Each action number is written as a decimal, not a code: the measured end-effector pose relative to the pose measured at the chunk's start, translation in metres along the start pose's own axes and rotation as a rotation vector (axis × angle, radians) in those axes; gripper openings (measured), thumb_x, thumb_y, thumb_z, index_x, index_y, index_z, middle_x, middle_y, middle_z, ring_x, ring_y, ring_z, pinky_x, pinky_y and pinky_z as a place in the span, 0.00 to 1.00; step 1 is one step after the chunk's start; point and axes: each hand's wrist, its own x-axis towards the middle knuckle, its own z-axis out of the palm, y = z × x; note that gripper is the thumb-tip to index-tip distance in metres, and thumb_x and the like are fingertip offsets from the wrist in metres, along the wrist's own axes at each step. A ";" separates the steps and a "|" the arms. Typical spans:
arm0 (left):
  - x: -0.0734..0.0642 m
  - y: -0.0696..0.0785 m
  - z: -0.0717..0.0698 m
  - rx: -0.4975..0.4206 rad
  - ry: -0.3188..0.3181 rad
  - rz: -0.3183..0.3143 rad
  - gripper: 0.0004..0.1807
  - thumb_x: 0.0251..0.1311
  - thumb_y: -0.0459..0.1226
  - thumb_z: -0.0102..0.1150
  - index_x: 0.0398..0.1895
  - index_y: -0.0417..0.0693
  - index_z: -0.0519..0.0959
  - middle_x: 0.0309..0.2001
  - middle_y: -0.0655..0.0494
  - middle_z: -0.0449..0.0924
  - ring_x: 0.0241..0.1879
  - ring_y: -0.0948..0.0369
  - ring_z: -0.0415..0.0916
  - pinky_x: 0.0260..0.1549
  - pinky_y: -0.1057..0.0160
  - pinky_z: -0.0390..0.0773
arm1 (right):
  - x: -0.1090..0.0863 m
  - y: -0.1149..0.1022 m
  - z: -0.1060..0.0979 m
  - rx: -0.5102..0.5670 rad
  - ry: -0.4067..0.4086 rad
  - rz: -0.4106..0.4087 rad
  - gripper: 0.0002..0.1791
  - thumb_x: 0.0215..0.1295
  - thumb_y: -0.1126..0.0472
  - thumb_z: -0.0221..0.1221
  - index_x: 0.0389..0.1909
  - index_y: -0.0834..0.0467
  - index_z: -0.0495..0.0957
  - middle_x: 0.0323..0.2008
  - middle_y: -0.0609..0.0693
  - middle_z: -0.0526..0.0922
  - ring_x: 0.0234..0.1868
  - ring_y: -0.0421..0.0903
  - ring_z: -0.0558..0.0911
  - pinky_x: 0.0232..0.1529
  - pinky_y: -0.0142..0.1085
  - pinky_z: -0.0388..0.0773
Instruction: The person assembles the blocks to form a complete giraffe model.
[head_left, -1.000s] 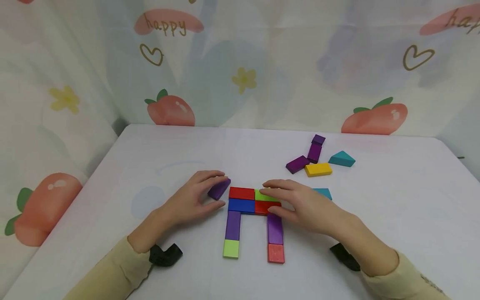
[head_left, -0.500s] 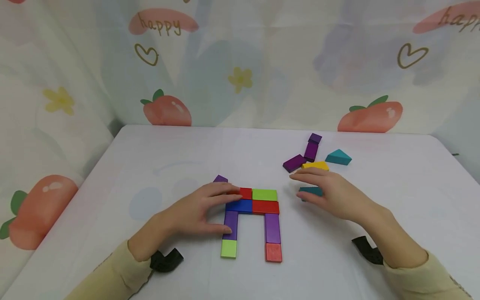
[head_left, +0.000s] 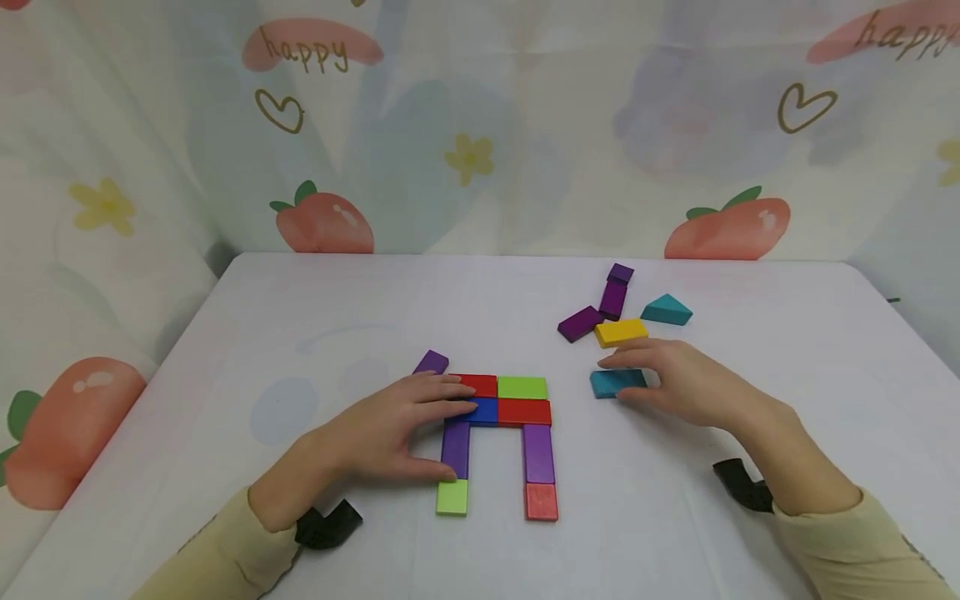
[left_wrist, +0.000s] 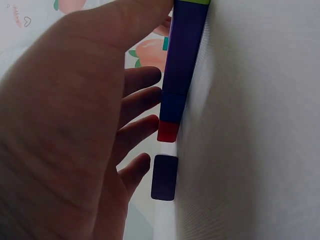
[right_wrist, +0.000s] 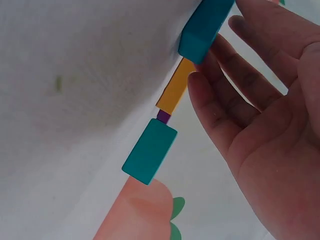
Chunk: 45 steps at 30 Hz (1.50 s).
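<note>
A flat figure of coloured blocks lies on the white table, with a red block (head_left: 525, 412) and a lime block (head_left: 522, 387) on its right side. Over its left side my left hand (head_left: 382, 425) rests with spread fingers, partly covering a blue block (head_left: 486, 410) and a red block (head_left: 480, 384); its thumb reaches the left purple leg block (head_left: 455, 450). A separate purple block (head_left: 432, 362) sits just beyond those fingers. Right of the figure, my right hand (head_left: 682, 379) holds a teal block (head_left: 617, 383) between thumb and fingers, near the tabletop.
Behind the teal block lie a yellow block (head_left: 621, 332), a teal triangular block (head_left: 667, 310) and several dark purple blocks (head_left: 613, 298). The figure's right leg has a purple block (head_left: 538, 454) and a red square block (head_left: 541, 502). A patterned curtain (head_left: 525, 125) hangs behind the table.
My right hand has left the figure and moved right to the teal block. My left hand has come off the separate purple block and shifted over the figure's left side.
</note>
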 end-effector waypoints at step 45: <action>0.000 0.004 -0.003 0.021 -0.009 -0.006 0.43 0.57 0.65 0.64 0.71 0.52 0.74 0.73 0.59 0.65 0.74 0.57 0.57 0.71 0.48 0.57 | 0.013 -0.037 0.020 -0.055 -0.024 0.003 0.28 0.58 0.49 0.73 0.57 0.57 0.81 0.54 0.53 0.79 0.54 0.53 0.79 0.53 0.50 0.81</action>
